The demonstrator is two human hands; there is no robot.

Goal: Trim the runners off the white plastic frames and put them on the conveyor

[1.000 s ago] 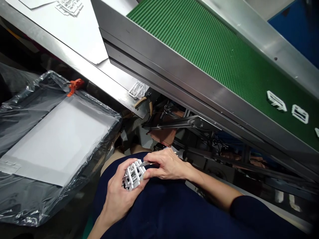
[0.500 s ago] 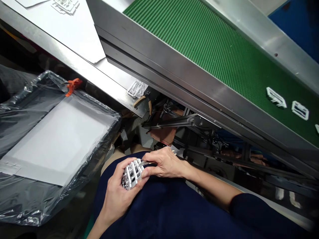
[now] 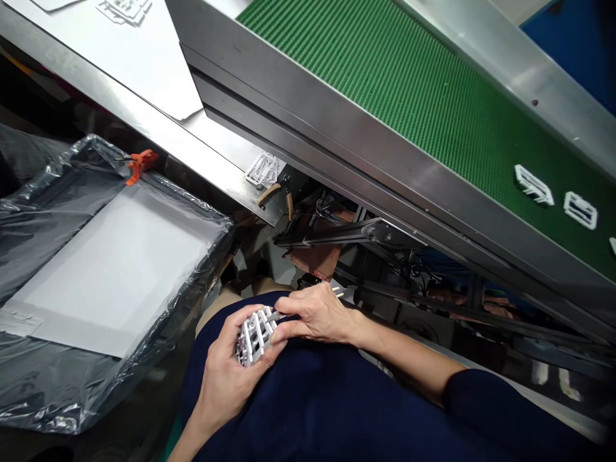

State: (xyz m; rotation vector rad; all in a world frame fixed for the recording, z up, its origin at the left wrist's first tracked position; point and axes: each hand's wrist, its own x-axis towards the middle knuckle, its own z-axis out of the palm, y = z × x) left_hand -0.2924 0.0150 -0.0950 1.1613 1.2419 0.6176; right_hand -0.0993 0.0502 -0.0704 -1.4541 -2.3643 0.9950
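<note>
My left hand [image 3: 231, 369] is closed around a white latticed plastic part [image 3: 256, 337], held above my lap with its slanted bars facing up. My right hand [image 3: 312, 314] grips a slim metal tool. The grey tip of this tool [image 3: 275, 316] meets the upper right edge of the part. Two thin pale ends stick out behind my right hand, probably the tool's handles. Fingers cover most of the tool, so its exact kind is unclear.
A green conveyor belt [image 3: 385, 83] carries white plastic pieces [image 3: 580, 210] at right. Pliers with tan handles [image 3: 289, 204] lie by stacked white frames [image 3: 262, 169] on the metal table edge [image 3: 226, 176]. At left stands a plastic-lined bin [image 3: 62, 401] with a white sheet [image 3: 120, 269] and orange clip [image 3: 141, 165].
Both hands keep nearly the same hold on the part and the tool. The pale ends behind my right hand show slightly more. Pieces on the belt look almost unmoved.
</note>
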